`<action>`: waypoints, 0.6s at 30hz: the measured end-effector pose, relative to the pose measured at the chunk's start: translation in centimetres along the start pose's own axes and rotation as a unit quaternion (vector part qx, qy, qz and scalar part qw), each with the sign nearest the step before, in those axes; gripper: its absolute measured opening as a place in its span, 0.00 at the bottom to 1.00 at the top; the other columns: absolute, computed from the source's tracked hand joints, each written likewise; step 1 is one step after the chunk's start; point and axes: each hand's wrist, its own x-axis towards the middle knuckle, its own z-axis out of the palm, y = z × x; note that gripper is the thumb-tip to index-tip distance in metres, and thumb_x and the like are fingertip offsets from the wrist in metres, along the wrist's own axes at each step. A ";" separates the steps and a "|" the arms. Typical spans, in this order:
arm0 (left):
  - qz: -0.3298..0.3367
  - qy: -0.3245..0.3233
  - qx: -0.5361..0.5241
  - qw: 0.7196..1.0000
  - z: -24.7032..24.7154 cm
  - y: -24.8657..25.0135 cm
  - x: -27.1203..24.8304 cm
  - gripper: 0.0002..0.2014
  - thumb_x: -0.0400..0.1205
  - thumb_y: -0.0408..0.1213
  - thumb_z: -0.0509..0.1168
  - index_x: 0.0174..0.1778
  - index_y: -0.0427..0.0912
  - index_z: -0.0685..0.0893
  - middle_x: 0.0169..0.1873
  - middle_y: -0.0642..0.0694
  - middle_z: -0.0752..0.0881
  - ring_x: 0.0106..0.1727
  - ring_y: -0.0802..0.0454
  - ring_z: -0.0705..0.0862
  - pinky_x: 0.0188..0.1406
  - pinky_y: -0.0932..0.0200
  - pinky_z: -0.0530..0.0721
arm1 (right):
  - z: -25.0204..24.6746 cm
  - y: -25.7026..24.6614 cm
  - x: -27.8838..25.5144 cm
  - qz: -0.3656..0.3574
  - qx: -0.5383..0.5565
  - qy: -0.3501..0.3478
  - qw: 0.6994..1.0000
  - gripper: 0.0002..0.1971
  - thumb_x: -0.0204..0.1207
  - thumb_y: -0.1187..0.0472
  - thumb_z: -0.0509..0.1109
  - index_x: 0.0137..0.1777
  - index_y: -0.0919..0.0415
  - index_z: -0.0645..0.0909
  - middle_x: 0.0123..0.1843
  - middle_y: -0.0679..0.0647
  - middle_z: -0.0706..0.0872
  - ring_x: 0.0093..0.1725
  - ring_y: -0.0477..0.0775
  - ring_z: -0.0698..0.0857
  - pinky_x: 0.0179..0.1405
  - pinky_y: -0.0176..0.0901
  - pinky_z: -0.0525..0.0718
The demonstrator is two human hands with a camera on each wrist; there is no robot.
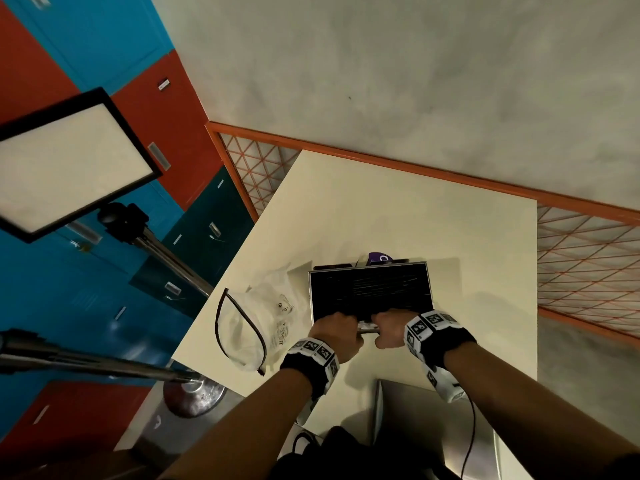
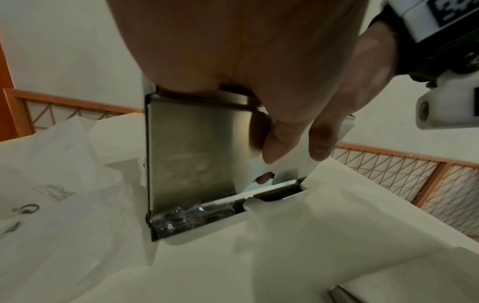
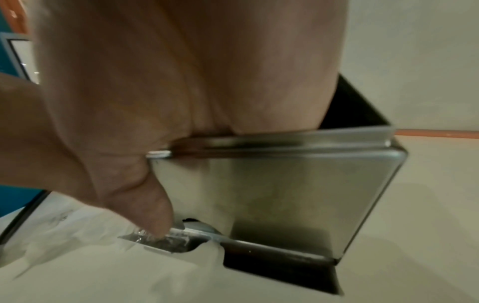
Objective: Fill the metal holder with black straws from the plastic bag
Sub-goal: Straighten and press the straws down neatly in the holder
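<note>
The metal holder (image 1: 429, 289) stands on the cream table (image 1: 433, 220), its open top packed with black straws (image 1: 370, 289). My left hand (image 1: 334, 332) and right hand (image 1: 389, 327) sit side by side on its near rim, fingers curled over the edge and thumbs down the front wall. In the left wrist view my left hand (image 2: 233, 51) covers the rim above the holder's steel front (image 2: 191, 153), and wrapped straws (image 2: 194, 215) show in the bottom slot. In the right wrist view my right hand's (image 3: 181, 82) thumb reaches the slot of the holder (image 3: 285, 194). The clear plastic bag (image 1: 249, 317) lies crumpled to the left.
A flat metal sheet (image 1: 433, 420) lies near the table's front edge. A purple object (image 1: 379, 258) sits behind the holder. A light panel (image 1: 69, 161) on a stand and a second stand's pole (image 1: 86, 362) are off the table's left. An orange lattice railing (image 1: 588, 265) borders the far side.
</note>
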 end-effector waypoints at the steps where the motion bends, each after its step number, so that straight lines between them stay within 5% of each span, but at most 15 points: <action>1: 0.003 -0.002 0.025 1.000 0.1 0.1 0.0 0.17 0.84 0.47 0.63 0.64 0.42 0.83 0.60 0.39 0.87 0.59 0.36 0.87 0.56 0.48 0.83 | 0.0 0.2 0.0 -0.002 0.005 0.004 1.000 0.19 0.75 0.57 0.69 0.64 0.61 0.79 0.49 0.56 0.82 0.45 0.56 0.79 0.41 0.41 0.73; 6: -0.002 -0.009 0.074 0.997 0.1 0.5 -0.2 0.19 0.85 0.50 0.61 0.65 0.43 0.83 0.62 0.40 0.87 0.61 0.37 0.86 0.57 0.47 0.83 | 0.1 0.7 -0.5 -0.010 0.016 0.024 1.000 0.23 0.76 0.57 0.68 0.71 0.58 0.75 0.62 0.58 0.84 0.60 0.61 0.83 0.47 0.42 0.75; 18: 0.005 0.018 0.059 0.998 0.0 0.4 -0.7 0.16 0.84 0.46 0.61 0.64 0.42 0.83 0.58 0.40 0.88 0.57 0.36 0.88 0.54 0.48 0.84 | 0.2 0.0 0.2 -0.024 0.020 0.031 0.999 0.20 0.74 0.59 0.69 0.67 0.59 0.79 0.59 0.58 0.86 0.57 0.61 0.85 0.47 0.43 0.78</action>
